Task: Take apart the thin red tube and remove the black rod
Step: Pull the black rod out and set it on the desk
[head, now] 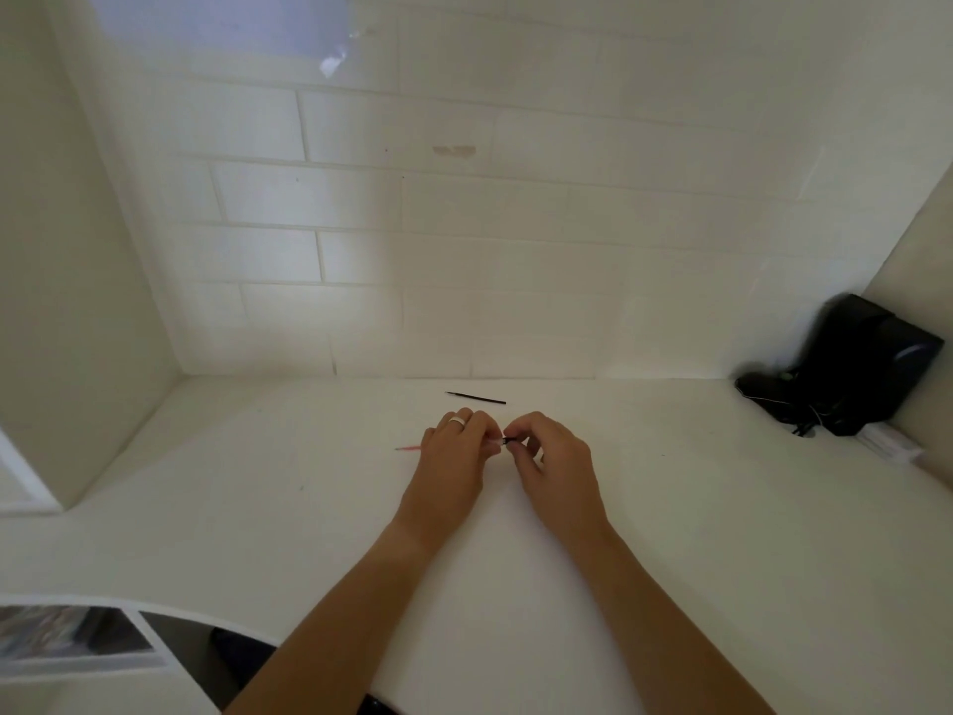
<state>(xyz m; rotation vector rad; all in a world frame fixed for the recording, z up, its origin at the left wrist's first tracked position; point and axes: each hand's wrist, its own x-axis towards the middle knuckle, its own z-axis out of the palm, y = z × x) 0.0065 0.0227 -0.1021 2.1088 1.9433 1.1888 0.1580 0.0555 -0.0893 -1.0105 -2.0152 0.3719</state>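
My left hand (pixel 454 446) grips the thin red tube (pixel 408 448), whose pointed end sticks out to the left just above the white table; the rest of the tube is hidden under my fingers. My right hand (pixel 549 451) pinches a small black end piece (pixel 509 440) at the tube's right end, between the two hands. A separate thin black rod (pixel 475 398) lies flat on the table just behind my hands, close to the wall.
A black device with cables (pixel 845 374) leans in the back right corner, with a small white item (pixel 884 441) beside it. A tiled wall (pixel 464 281) closes the back. The curved table edge (pixel 154 608) runs at the near left.
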